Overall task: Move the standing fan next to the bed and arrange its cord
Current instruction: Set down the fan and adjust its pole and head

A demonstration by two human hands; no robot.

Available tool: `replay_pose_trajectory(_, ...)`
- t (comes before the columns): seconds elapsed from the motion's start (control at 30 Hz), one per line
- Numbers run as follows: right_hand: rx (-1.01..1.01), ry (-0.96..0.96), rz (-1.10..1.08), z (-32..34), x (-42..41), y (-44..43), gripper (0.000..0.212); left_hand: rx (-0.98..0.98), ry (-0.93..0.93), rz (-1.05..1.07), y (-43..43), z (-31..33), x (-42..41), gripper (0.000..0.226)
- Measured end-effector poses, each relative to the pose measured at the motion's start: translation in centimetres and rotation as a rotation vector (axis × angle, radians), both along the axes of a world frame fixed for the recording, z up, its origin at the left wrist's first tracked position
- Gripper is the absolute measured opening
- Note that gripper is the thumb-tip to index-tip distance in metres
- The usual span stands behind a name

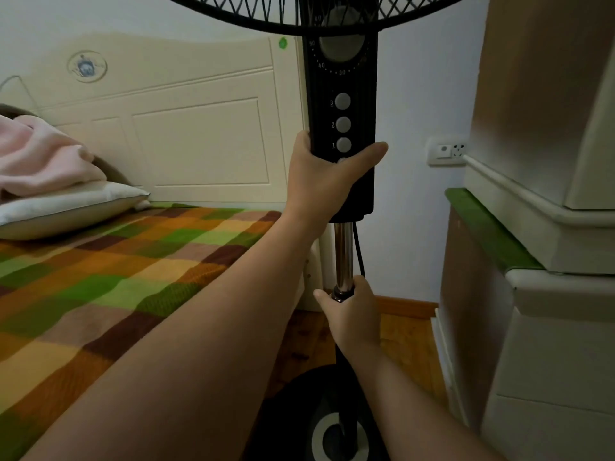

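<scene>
Cream cabinet [565, 327] and checked bed [100, 277] flank fan [342, 94].

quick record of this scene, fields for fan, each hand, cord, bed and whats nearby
fan: upright, between bed and cabinet
left hand: grips the fan's control column just below button 1
right hand: grips the pole at its collar
cord: hangs behind the pole, lower end hidden
base: by the bed's corner, over wood floor
bed: left of fan, checked cover, pillow at headboard
cabinet: right of fan
socket: on wall, right of fan
</scene>
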State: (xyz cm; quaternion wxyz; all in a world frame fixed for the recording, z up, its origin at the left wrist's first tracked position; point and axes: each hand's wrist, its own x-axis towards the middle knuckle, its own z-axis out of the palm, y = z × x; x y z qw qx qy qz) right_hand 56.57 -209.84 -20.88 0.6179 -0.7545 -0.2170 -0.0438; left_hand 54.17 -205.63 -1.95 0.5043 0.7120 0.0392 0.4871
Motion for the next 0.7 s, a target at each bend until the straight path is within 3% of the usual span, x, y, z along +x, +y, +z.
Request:
replay_pose_trajectory(0.23,0.017,-0.007,0.146,-0.1,1.2,-0.6,0.029,0.032,-0.014,-0.005,0.1,-0.1,0.1,0.045)
replay_pose_trajectory(0.4,0.041,0.002,0.27,0.3,1.6,-1.2,0.03,0.039,-0.024,-0.01,0.3,0.0,0.2,0.053)
replay_pose_trajectory(0.57,0.018,0.06,0.386,0.8,2.1,-1.8,0.015,0.034,-0.036,0.012,0.3,0.1,0.3,0.051)
replay_pose_trajectory(0.7,-0.087,0.218,0.628,2.4,3.9,-2.9,0.014,0.035,-0.027,0.024,0.2,0.1,0.4,0.052)
